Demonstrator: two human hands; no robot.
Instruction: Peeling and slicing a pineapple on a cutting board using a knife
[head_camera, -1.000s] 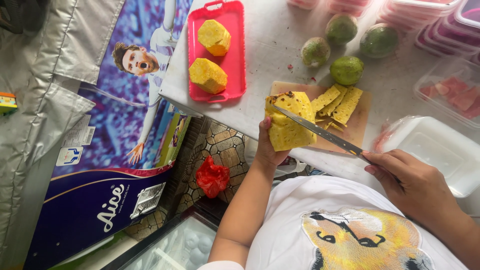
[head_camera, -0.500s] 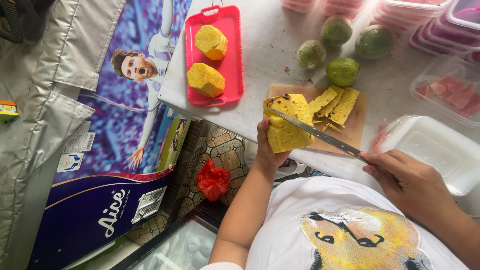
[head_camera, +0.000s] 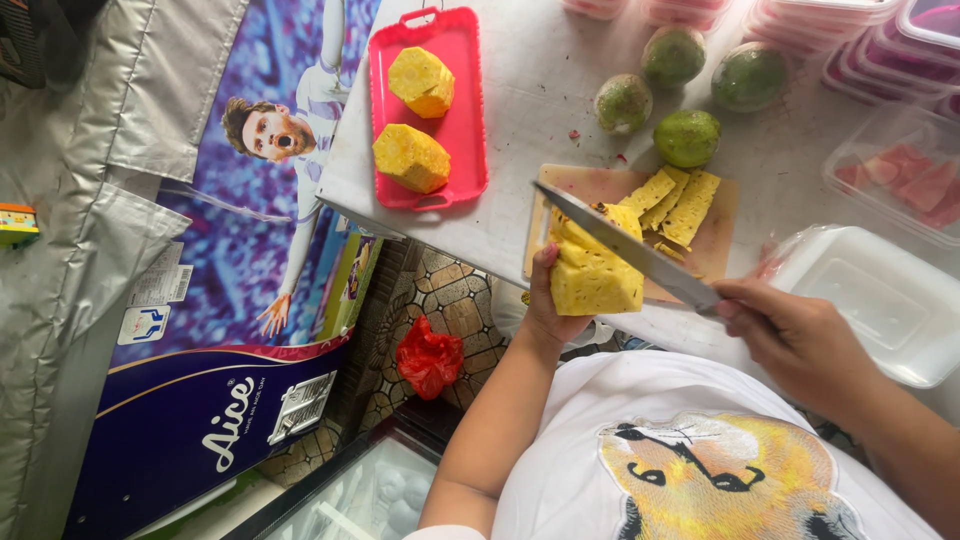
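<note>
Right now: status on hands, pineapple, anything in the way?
Left hand grips pineapple chunk on cutting board. Right hand holds knife, blade on chunk. Cut slices beside blade.

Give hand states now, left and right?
Left hand: closed on the pineapple chunk on the cutting board.
Right hand: closed on the knife.

The pineapple chunk (head_camera: 590, 275) and the slices (head_camera: 675, 200) are yellow, lying on a pale pinkish-tan cutting board (head_camera: 585, 185); the knife (head_camera: 630, 250) blade is grey steel. The tray (head_camera: 465, 120) is bright pink-red and carries two yellow peeled pieces (head_camera: 412, 157). Four round fruits (head_camera: 687, 137) are green, some mottled brown; the table (head_camera: 540, 80) is white with grey marbling, the floor bag (head_camera: 428, 357) red.
</note>
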